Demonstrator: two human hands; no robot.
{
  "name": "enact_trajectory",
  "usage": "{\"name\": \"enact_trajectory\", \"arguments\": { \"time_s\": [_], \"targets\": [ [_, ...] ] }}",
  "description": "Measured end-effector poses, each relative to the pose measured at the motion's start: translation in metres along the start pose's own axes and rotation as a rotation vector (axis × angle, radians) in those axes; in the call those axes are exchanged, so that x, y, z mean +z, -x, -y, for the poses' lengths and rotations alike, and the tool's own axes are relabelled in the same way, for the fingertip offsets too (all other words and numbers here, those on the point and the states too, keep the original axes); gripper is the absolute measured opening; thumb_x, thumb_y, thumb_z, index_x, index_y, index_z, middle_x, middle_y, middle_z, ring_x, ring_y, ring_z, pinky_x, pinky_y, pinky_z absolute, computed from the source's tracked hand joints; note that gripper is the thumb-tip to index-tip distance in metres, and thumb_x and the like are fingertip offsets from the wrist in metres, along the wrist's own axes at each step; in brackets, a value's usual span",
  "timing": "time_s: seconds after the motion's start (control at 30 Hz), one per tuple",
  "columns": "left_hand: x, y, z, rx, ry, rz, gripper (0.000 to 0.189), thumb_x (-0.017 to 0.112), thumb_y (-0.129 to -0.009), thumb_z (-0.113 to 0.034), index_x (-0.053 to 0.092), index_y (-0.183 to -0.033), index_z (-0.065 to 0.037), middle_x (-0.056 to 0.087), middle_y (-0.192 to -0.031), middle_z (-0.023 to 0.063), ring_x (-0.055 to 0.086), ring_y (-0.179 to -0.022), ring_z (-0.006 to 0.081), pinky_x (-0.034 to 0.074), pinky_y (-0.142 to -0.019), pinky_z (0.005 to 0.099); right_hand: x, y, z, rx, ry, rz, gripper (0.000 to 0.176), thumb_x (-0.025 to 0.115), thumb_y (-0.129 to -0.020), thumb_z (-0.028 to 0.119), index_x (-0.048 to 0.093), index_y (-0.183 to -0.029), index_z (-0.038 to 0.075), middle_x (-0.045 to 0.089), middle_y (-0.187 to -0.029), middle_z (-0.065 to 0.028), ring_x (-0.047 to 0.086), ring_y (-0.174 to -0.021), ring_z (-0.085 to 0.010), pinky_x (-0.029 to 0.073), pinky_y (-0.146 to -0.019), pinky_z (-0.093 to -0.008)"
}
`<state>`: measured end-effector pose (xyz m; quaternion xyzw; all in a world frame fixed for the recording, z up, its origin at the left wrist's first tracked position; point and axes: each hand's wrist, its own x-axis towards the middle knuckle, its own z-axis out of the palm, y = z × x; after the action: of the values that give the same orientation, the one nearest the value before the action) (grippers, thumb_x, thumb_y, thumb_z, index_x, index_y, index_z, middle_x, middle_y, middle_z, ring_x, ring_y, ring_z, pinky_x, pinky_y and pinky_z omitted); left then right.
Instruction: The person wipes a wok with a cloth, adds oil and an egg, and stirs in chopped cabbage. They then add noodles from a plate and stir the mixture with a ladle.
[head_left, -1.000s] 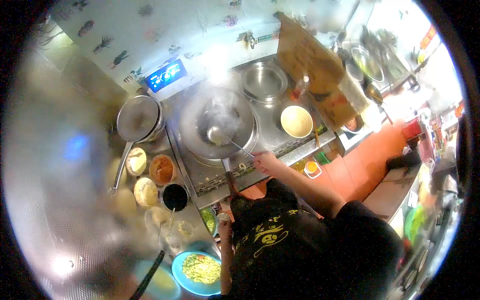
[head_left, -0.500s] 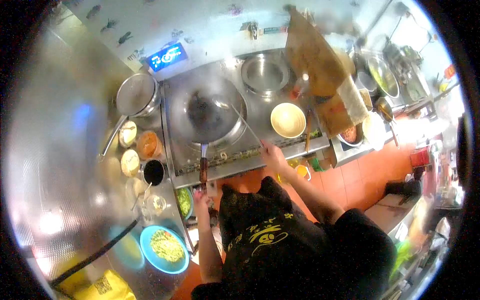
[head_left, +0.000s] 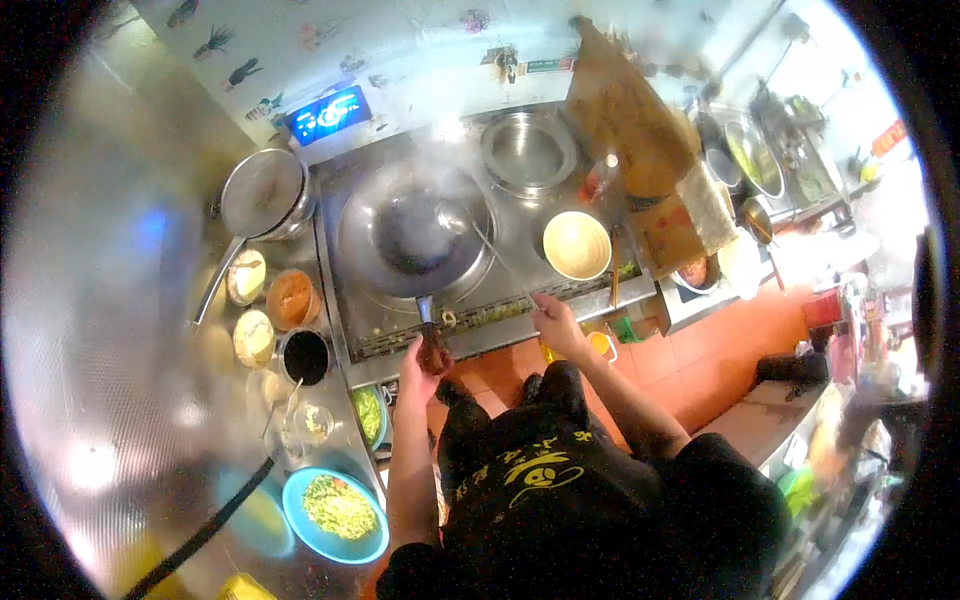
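Note:
A steaming wok (head_left: pixel 372 232) stands on the stove, dark and shiny inside. My left hand (head_left: pixel 422 372) is closed round its brown handle (head_left: pixel 431 338), which points toward me. In my right hand (head_left: pixel 558 326), fingers wrapped, is the end of a long metal ladle (head_left: pixel 500 262). The ladle's round head lies over the right side of the wok. To the right of the wok sits a cream bowl (head_left: pixel 577 246), just beyond my right hand. Behind that bowl, a metal pot (head_left: pixel 528 185) is set into the stove top.
On the left counter are a strainer (head_left: pixel 262 192) over a pot, a tub of orange-brown sauce (head_left: pixel 292 299), a container of dark liquid (head_left: pixel 305 357) and a blue bowl (head_left: pixel 383 545) of chopped greens. A red-capped bottle (head_left: pixel 601 178) and brown cardboard (head_left: pixel 640 120) stand at the right.
My left hand has come up and to the right, and the wok's handle has swung right with it. The ladle's head shows more plainly, and my right hand has dropped slightly.

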<state>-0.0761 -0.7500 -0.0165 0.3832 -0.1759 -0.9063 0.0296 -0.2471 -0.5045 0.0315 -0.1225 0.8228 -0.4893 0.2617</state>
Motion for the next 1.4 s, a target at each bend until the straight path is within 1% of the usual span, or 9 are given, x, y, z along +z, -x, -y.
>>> {"name": "enact_trajectory", "arguments": {
  "time_s": [0.13,0.2,0.37,0.6,0.7,0.83,0.93,1.23,1.4],
  "targets": [
    [-0.005,-0.031,-0.018,-0.112,-0.306,-0.069,0.028,0.061,-0.089,-0.031,0.058,-0.092,-0.004,0.059,-0.076,0.0107,0.058,-0.062,0.0244,0.048,-0.053,0.0384,0.03,-0.001,0.004,0.034,-0.052,-0.083,0.045,0.057,-0.091,0.018,0.049,-0.128,-0.005,0.065,-0.105,-0.0183,0.062,-0.093,-0.0217,0.049,-0.08,-0.0347],
    [-0.007,-0.034,-0.021,-0.192,-0.228,-0.021,0.017,0.062,-0.086,-0.021,0.056,-0.086,-0.006,0.056,-0.066,0.008,0.056,-0.057,0.0217,0.046,-0.05,0.0354,0.046,0.014,0.003,0.118,-0.138,-0.107,0.045,0.057,-0.092,0.02,0.049,-0.129,-0.005,0.066,-0.095,-0.0125,0.06,-0.083,-0.0175,0.05,-0.073,-0.0327],
    [-0.047,-0.058,-0.02,-0.345,-0.121,0.14,0.012,0.061,-0.085,-0.014,0.054,-0.087,-0.004,0.057,-0.069,0.008,0.057,-0.059,0.0215,0.047,-0.052,0.0343,0.069,0.038,0.054,0.32,-0.423,-0.075,0.041,0.054,-0.093,0.02,0.052,-0.126,-0.003,0.058,-0.077,0.0,0.05,-0.066,-0.0088,0.045,-0.06,-0.0271],
    [-0.038,-0.048,-0.029,-0.365,-0.121,0.079,0.01,0.059,-0.084,-0.009,0.055,-0.09,-0.002,0.058,-0.073,0.0096,0.058,-0.066,0.022,0.048,-0.058,0.033,0.097,0.051,0.054,0.356,-0.275,-0.143,0.034,0.052,-0.093,0.02,0.059,-0.118,-0.002,0.056,-0.074,-0.0007,0.05,-0.068,-0.0091,0.044,-0.062,-0.0261],
    [-0.043,-0.047,-0.029,-0.376,-0.098,0.126,0.01,0.059,-0.085,-0.008,0.054,-0.09,0.0,0.057,-0.072,0.0101,0.058,-0.065,0.0225,0.047,-0.056,0.0331,0.109,0.053,0.049,0.324,-0.349,-0.137,0.03,0.049,-0.097,0.022,0.054,-0.12,0.002,0.037,-0.063,0.0072,0.036,-0.05,-0.0033,0.03,-0.042,-0.0195],
    [-0.041,-0.048,-0.043,-0.404,-0.12,0.15,0.01,0.057,-0.085,-0.007,0.054,-0.09,0.0,0.056,-0.07,0.0093,0.056,-0.059,0.0216,0.045,-0.051,0.0332,0.108,0.048,0.044,0.291,-0.357,-0.119,0.029,0.049,-0.097,0.021,0.055,-0.117,0.001,0.04,-0.063,0.0061,0.038,-0.05,-0.0039,0.032,-0.042,-0.0203],
    [-0.038,-0.049,-0.053,-0.403,-0.202,0.015,0.009,0.057,-0.085,-0.008,0.053,-0.089,-0.001,0.054,-0.066,0.0077,0.053,-0.052,0.0197,0.042,-0.046,0.0321,0.099,0.047,0.056,0.344,-0.364,-0.112,0.04,0.053,-0.092,0.022,0.055,-0.123,-0.003,0.053,-0.072,0.0009,0.048,-0.065,-0.008,0.041,-0.057,-0.0247],
    [0.001,-0.022,-0.057,-0.235,-0.402,-0.174,0.014,0.064,-0.084,-0.012,0.053,-0.081,-0.004,0.054,-0.058,0.0056,0.049,-0.042,0.0175,0.038,-0.039,0.031,0.082,0.041,0.043,0.165,-0.278,-0.191,0.034,0.049,-0.096,0.019,0.055,-0.123,-0.002,0.045,-0.065,0.0057,0.04,-0.055,-0.0035,0.034,-0.048,-0.0218],
    [-0.019,-0.031,-0.038,-0.085,-0.614,-0.065,0.014,0.065,-0.08,-0.006,0.051,-0.077,-0.005,0.053,-0.057,0.0066,0.049,-0.04,0.0186,0.037,-0.037,0.0313,0.064,0.025,0.007,0.143,-0.428,-0.098,0.035,0.049,-0.097,0.022,0.054,-0.125,0.0,0.045,-0.065,0.0058,0.04,-0.054,-0.0041,0.034,-0.047,-0.0217]
  ]
}}
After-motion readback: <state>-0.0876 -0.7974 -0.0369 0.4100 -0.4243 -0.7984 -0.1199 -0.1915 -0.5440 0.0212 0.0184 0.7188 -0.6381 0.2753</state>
